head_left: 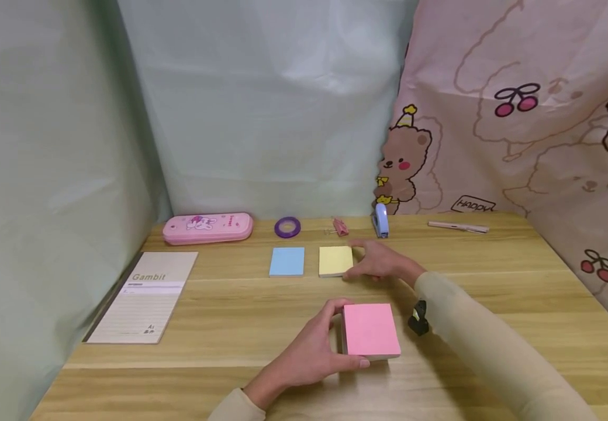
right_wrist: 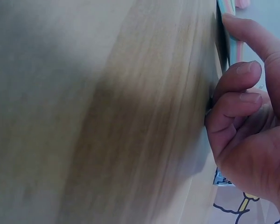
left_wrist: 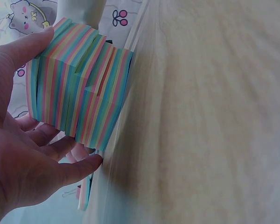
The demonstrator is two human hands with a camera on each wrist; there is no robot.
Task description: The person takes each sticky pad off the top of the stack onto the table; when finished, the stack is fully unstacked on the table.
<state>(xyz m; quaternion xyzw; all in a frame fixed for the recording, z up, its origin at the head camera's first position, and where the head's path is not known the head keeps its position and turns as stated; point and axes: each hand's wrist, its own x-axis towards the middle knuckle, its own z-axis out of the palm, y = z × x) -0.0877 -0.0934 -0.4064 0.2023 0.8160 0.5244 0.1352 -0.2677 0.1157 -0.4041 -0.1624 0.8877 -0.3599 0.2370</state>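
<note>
My left hand [head_left: 309, 351] grips a thick block of sticky notes [head_left: 371, 328] near the front of the table, thumb on the near side and fingers round the far left. The block is pink on top; the left wrist view shows its striped, slightly fanned sides [left_wrist: 65, 88]. Whether its base touches the table I cannot tell. Farther back, my right hand [head_left: 380, 260] pinches a yellow sticky note pad [head_left: 335, 260] by its right corners, thumb at the near one. To the left of that pad lies a blue sticky note pad [head_left: 286, 261].
Along the back stand a pink pencil case [head_left: 208, 228], purple tape roll [head_left: 287, 227], pink binder clip [head_left: 340, 227], blue stapler [head_left: 381, 221] and pen [head_left: 458, 227]. A notebook [head_left: 143, 298] lies at left. Cloth walls [head_left: 277, 117] border the wooden table [head_left: 220, 374].
</note>
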